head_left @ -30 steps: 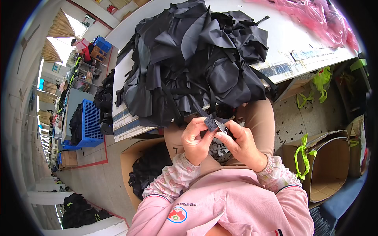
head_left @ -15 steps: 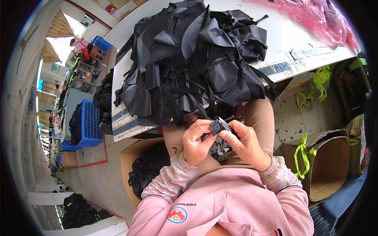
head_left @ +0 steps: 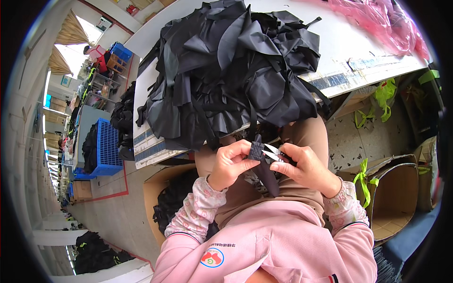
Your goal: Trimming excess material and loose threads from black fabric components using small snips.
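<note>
My left hand (head_left: 231, 163) pinches a black fabric strap (head_left: 256, 151) with stitching across its end, held above my lap. Part of the black material hangs down below my fingers toward my thighs. In my right hand (head_left: 303, 166) is a pair of thread snips (head_left: 272, 153), blades parted and pointing left at the edge of the strap. Whether the tips touch the strap I cannot tell. A large heap of black fabric pieces (head_left: 236, 61) lies on the white table just beyond my hands, some of it draping over the near edge.
The white table (head_left: 337, 42) has a worn front edge close to my knees. Pink plastic sheeting (head_left: 377, 21) lies at its far right. Cardboard boxes stand at my left (head_left: 153, 188) and right (head_left: 394, 203). A blue crate (head_left: 111, 148) sits on the floor further left.
My hands have drawn apart slightly, and the right has turned so the snips' open blades show beside the strap. More of the black material now hangs down between my hands.
</note>
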Demonstrator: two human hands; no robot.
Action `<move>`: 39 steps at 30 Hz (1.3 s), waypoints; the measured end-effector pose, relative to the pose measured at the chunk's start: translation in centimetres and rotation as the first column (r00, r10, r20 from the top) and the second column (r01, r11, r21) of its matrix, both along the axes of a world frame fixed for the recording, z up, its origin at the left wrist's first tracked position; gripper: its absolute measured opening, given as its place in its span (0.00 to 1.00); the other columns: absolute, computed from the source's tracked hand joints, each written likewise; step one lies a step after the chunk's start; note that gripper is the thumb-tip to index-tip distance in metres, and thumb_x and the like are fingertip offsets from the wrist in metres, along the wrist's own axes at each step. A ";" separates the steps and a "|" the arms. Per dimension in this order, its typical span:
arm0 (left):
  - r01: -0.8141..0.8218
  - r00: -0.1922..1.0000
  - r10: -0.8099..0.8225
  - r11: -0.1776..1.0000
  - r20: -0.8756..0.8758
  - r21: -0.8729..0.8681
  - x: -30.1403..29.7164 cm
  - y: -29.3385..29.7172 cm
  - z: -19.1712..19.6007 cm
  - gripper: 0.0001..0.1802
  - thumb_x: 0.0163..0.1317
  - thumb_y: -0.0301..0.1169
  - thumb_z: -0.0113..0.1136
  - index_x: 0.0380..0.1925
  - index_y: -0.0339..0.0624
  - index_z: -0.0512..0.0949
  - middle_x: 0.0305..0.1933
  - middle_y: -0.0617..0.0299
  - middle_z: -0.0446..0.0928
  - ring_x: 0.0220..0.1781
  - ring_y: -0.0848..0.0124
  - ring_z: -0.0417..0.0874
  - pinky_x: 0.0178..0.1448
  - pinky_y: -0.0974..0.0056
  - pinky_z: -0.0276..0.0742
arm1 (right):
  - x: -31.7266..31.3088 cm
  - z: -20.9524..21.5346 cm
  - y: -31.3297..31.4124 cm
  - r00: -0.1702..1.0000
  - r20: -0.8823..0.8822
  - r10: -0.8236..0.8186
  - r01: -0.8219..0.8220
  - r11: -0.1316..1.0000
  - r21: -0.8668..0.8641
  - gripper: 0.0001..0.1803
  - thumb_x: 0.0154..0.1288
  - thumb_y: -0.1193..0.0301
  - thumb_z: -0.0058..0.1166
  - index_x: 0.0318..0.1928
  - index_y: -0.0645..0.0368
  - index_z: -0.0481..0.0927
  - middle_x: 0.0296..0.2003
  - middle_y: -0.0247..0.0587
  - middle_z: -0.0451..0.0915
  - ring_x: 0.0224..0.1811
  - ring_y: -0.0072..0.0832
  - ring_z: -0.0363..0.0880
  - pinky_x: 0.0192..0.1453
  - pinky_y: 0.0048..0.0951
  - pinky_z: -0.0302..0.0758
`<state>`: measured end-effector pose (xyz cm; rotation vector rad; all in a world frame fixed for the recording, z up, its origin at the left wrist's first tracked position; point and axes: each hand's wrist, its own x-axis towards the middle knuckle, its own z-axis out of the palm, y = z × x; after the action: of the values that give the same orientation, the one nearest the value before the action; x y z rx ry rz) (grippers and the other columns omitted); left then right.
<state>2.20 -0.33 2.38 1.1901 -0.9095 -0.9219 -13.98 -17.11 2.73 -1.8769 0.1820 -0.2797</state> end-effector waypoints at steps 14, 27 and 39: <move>0.164 0.986 -0.165 0.982 0.004 0.095 0.0 0.0 -0.3 0.06 0.59 0.19 0.64 0.37 0.34 0.80 0.41 0.62 0.76 0.43 0.75 0.76 0.49 0.71 0.71 | 0.0 0.6 -0.2 0.999 0.012 0.045 -0.040 0.968 -0.246 0.21 0.61 0.57 0.62 0.30 0.62 0.72 0.18 0.48 0.76 0.22 0.48 0.77 0.26 0.42 0.70; 0.267 0.962 -0.271 0.957 0.017 0.109 0.4 0.0 -0.2 0.07 0.58 0.18 0.64 0.37 0.35 0.81 0.40 0.63 0.77 0.43 0.74 0.76 0.49 0.70 0.71 | -0.5 0.2 -0.7 0.996 0.016 0.092 -0.086 0.966 -0.244 0.20 0.62 0.60 0.62 0.27 0.63 0.70 0.17 0.52 0.71 0.21 0.50 0.73 0.24 0.41 0.66; 0.722 0.688 -0.645 0.651 -0.331 0.234 3.7 -1.1 0.9 0.05 0.58 0.19 0.64 0.35 0.31 0.80 0.37 0.64 0.75 0.41 0.76 0.76 0.48 0.71 0.72 | -1.1 0.5 -1.7 0.940 -0.026 0.340 -0.340 0.931 -0.135 0.21 0.61 0.54 0.62 0.31 0.61 0.75 0.16 0.47 0.72 0.18 0.45 0.73 0.24 0.38 0.67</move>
<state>5.95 -1.39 3.25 0.9903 -1.0649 -1.8775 -15.07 -18.81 3.19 -2.0070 -0.1669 -0.0525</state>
